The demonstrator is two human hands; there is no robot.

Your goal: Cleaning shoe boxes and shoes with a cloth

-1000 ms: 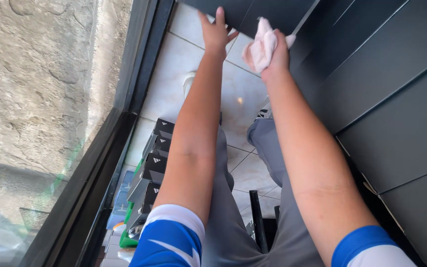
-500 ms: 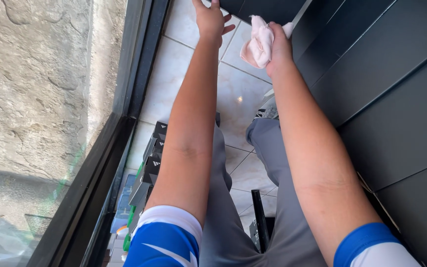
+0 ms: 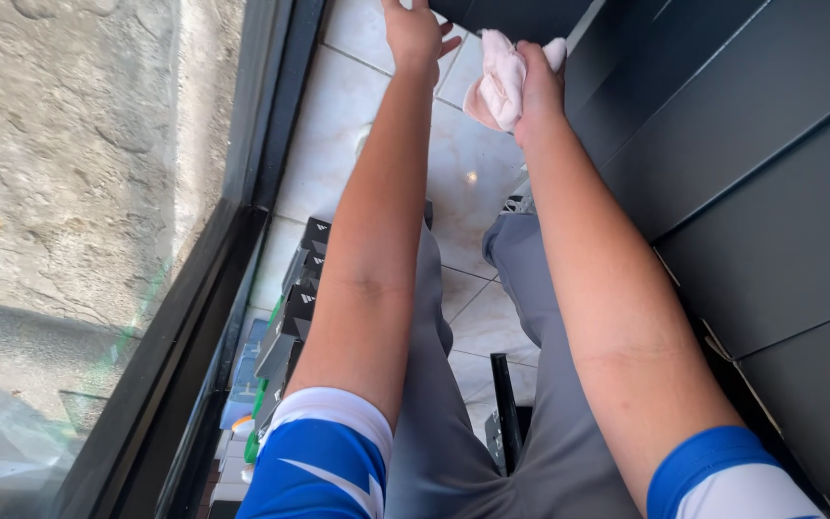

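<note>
The right hand (image 3: 535, 82) is clamped on a crumpled pale pink cloth (image 3: 500, 82), fingers curled tight around it, and holds it up against the lower edge of a dark panel (image 3: 521, 14) at the top of the view. The cloth bulges out to the left of the fist, with one small white corner poking out on the far side. Just left of the cloth, the left hand (image 3: 415, 34) reaches toward the same panel with its fingers spread apart, holding nothing; its fingertips run out of the frame, so whether they touch the panel cannot be told. Both forearms stretch away from blue and white sleeves (image 3: 324, 461). Beneath the cloth lies a white tiled floor (image 3: 338, 125), and the person's grey trousers (image 3: 453, 384) show between the arms. Right of the cloth, dark cabinet fronts (image 3: 751, 154) rise in flat slabs. Well left of it, a black-framed window (image 3: 98, 192) looks onto a rough stone wall, with a row of dark boxes (image 3: 295, 298) along its base.
</note>
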